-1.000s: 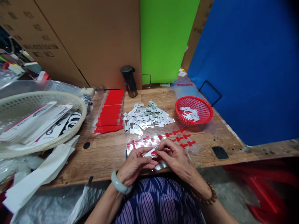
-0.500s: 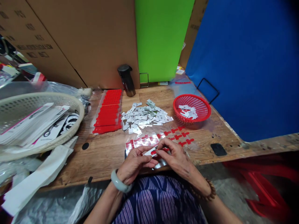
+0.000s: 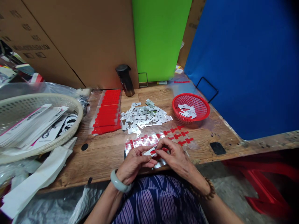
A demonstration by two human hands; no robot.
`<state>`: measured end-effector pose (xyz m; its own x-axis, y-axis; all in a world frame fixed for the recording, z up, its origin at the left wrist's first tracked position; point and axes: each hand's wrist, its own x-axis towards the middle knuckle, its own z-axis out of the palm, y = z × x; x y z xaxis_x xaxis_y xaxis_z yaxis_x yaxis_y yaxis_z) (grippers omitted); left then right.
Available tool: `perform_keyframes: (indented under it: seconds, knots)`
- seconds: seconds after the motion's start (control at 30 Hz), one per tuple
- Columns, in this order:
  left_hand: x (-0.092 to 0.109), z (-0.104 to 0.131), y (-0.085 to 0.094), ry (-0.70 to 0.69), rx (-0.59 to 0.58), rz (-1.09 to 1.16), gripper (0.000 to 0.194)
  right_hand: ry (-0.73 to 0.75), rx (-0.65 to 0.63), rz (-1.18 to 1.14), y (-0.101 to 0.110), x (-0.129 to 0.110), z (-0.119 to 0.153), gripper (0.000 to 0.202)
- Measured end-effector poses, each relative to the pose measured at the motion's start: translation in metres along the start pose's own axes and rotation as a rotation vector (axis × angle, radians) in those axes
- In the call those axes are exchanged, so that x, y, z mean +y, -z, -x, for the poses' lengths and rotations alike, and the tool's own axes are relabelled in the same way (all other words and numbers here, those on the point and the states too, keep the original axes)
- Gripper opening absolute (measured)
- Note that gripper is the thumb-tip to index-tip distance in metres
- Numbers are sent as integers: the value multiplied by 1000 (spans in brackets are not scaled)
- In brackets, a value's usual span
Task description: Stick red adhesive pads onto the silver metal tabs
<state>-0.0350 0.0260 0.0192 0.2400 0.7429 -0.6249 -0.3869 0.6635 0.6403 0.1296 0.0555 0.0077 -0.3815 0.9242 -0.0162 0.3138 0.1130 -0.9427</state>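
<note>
My left hand pinches a small flat silvery plate between thumb and fingers, near the table's front edge. At its right end my right hand has thumb and forefinger closed on a red piece lying against the plate; the fingertips partly cover it. Under and beyond both hands lies a clear sheet with rows of red T-shaped stickers. Farther back is a loose heap of similar slotted plates. A red plastic basket to the right holds several plates, some bearing red.
Left of the heap lies a stack of red sticker sheets. Behind stands a dark bottle. A large cream basket of printed cards fills the left side. Cardboard, a green panel and a blue panel border the table.
The view has shifted slightly. Both hands stay together around the plate, with the right fingers still at the red piece; their grip looks nearly the same.
</note>
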Motion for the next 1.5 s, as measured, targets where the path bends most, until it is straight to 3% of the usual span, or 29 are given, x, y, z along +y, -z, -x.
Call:
perform_keyframes:
  seconds: [0.57,0.93,1.13,1.27,1.5]
  knots:
    - [0,-1,0,22,47,-32,34,20,34,-43,-4,5,0,9]
    - [-9,-8,3,-137,80,-152,35,-40,30,-74,-10,7,2,7]
    - [-11,-11,5,-200,119,-214,36,-83,118,-25,-17,-4,9,11]
    - [-11,-11,5,-186,112,-189,39,-53,161,12,-15,-7,9,10]
    - [-8,-8,3,-135,115,-119,42,-58,96,-11,-9,-3,4,11]
